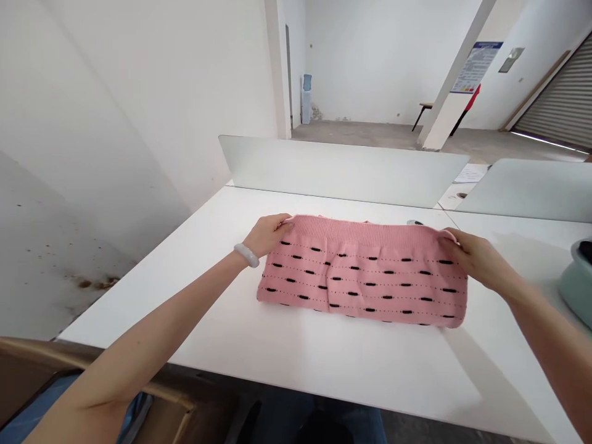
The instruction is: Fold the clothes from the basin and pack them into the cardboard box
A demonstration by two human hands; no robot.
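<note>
**White room with a roller shutter, anyone else's place look like this?**

White walls (383, 61) and a grey concrete floor (356, 132) past the desk partition (342, 169). Water dispenser (306, 98) at 12 o'clock, square pillar (451, 80) and poster (475, 68) at 1, roller shutter (559, 98) at 2, rusty stains (95, 282) at 9.

Pink knit garment (363, 271) with black dash rows

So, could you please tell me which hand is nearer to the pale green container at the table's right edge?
Right. The right hand holds the pink knit garment to the left of the pale green container; the left hand holds the garment's opposite end, much farther away.
</note>
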